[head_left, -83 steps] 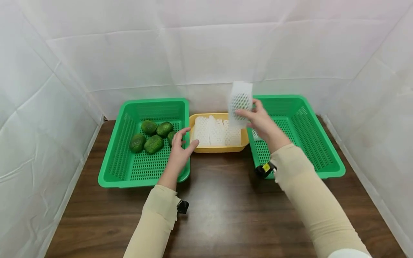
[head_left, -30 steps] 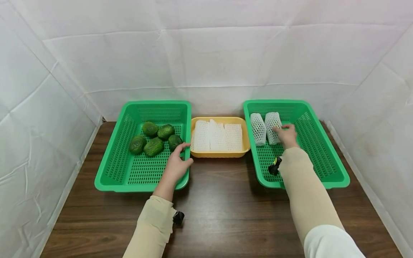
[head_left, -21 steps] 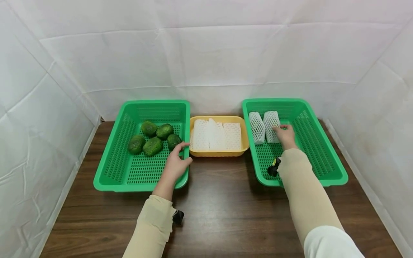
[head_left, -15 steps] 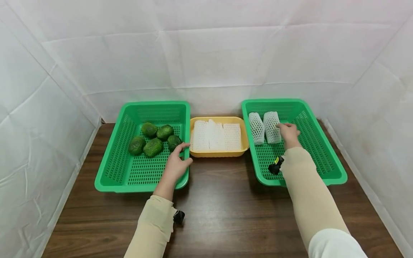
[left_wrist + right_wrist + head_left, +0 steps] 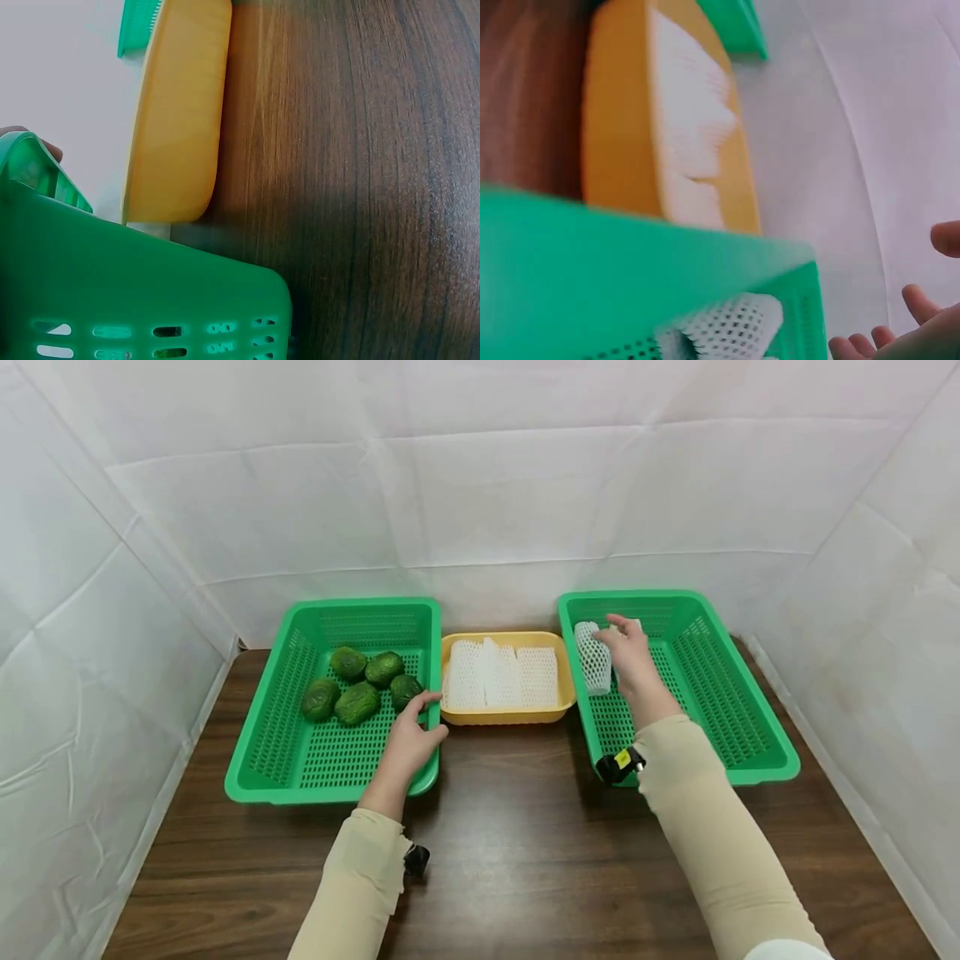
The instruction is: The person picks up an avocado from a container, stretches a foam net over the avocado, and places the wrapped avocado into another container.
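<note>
My left hand (image 5: pixel 408 743) rests at the right rim of the left green basket (image 5: pixel 247 756), fingers relaxed and holding nothing. In that basket lie several dark green avocados (image 5: pixel 357 703). My right hand (image 5: pixel 632 662) is raised over the right green basket (image 5: pixel 772 752), fingers spread and nothing between them. Below it in that basket lie two white foam net sleeves; the left foam net sleeve (image 5: pixel 595 660) shows well, the other is mostly hidden behind the hand. The right wrist view shows the right hand (image 5: pixel 911 330) apart from a foam net sleeve (image 5: pixel 735 322).
A yellow tray (image 5: pixel 510 718) stands between the two baskets, bearing several flat white foam nets (image 5: pixel 501 675). All stand on a dark wood table (image 5: pixel 510 843). White sheeting (image 5: pixel 502 485) rises behind and at both sides.
My right hand carried a foam net sleeve from above the yellow tray into the right basket, let go, then rose leftward. My left hand came down onto the left basket's rim and stays there.
</note>
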{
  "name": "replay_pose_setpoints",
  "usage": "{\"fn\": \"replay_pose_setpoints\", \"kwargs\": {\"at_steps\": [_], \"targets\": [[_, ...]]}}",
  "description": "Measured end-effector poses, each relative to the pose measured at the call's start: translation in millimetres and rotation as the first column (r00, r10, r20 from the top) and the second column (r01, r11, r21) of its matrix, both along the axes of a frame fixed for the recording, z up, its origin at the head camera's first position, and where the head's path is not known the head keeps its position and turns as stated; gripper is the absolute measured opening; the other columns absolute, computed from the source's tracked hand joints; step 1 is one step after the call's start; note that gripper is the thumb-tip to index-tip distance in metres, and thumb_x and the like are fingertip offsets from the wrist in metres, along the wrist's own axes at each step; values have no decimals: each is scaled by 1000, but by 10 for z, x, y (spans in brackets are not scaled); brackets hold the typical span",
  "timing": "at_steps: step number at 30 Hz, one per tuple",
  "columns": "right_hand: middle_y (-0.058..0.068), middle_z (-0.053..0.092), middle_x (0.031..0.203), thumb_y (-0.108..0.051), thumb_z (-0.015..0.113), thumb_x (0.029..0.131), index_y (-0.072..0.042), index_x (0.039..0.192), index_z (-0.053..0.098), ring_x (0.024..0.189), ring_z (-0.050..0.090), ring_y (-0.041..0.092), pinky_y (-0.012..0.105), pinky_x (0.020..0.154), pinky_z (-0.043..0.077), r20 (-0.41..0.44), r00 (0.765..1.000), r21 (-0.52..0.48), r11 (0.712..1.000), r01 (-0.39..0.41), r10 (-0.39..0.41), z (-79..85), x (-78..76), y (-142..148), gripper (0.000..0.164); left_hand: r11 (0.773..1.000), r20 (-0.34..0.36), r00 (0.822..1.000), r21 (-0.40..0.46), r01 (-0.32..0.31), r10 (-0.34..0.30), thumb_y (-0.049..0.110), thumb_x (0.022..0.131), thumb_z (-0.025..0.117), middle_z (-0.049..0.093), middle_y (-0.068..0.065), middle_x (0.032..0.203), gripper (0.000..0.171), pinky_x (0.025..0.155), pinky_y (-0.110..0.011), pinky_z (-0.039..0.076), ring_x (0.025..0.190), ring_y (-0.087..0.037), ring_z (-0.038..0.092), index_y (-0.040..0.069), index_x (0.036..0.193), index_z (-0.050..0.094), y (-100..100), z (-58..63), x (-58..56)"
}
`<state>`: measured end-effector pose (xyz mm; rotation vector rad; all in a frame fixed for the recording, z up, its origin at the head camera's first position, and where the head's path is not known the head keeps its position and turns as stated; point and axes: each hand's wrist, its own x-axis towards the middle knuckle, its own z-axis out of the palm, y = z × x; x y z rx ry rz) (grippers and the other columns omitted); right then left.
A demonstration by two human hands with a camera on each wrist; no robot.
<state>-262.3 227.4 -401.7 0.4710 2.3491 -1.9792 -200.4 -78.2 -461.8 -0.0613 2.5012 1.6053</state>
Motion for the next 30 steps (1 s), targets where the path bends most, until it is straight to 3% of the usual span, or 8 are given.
{"fn": "replay_pose_setpoints", "kwargs": {"at_steps": [6, 11, 20, 23, 25, 28, 30], "targets": [[12, 0, 153, -15, 48, 95, -12, 147, 23, 137, 9, 33, 51, 107, 17, 44, 996, 63, 994, -84, 81, -178, 117, -255, 58, 1000, 11, 1000, -14, -20, 20, 10, 86, 55, 31, -8, 146, 53, 72, -38, 36, 115, -29, 42, 17, 137, 44, -20, 2, -16], [14, 8, 152, -8, 50, 93, -10, 147, 24, 135, 17, 34, 48, 105, 24, 71, 992, 86, 990, -110, 104, -356, 173, -334, 61, 999, 14, 999, -13, -35, 35, 16, 89, 55, 37, -12, 140, 48, 81, -41, 40, 117, -29, 42, 19, 136, 45, 6, 20, -19], [14, 25, 147, 2, 48, 91, -10, 142, 37, 130, 27, 32, 46, 105, 25, 57, 998, 12, 999, -37, 36, -504, 202, -231, 54, 999, -33, 999, -7, -33, 33, 15, 89, 53, 35, -14, 140, 48, 93, -47, 39, 126, -30, 36, 13, 136, 42, 61, 85, -40], [13, 23, 148, 3, 46, 92, -10, 142, 39, 132, 24, 30, 45, 106, 23, 79, 996, -14, 999, -32, 33, -523, 202, -217, 52, 999, -49, 999, -39, 15, -17, 18, 90, 54, 28, -19, 142, 55, 97, -50, 34, 129, -34, 31, 11, 140, 34, 45, 277, -57], [13, 23, 148, 2, 46, 92, -10, 141, 39, 133, 23, 28, 44, 107, 22, 87, 996, -25, 999, -31, 33, -527, 203, -217, 52, 997, -73, 996, -54, 49, -53, 20, 91, 55, 24, -20, 144, 59, 101, -51, 30, 131, -34, 27, 10, 143, 28, -4, 510, -103], [12, 24, 148, 2, 47, 92, -10, 141, 40, 134, 23, 28, 45, 107, 21, 83, 996, -32, 999, -31, 33, -530, 201, -229, 52, 994, -121, 990, -86, 68, -78, 23, 93, 54, 22, -17, 147, 60, 103, -51, 27, 133, -33, 24, 11, 144, 25, -168, 912, -256], [11, 24, 148, 1, 47, 92, -11, 141, 40, 134, 23, 28, 45, 108, 20, 85, 996, -38, 999, -30, 34, -534, 198, -236, 51, 991, -130, 989, -122, 47, -63, 25, 94, 53, 24, -14, 147, 58, 103, -50, 28, 133, -32, 25, 12, 144, 28, -338, 1096, -396]]}}
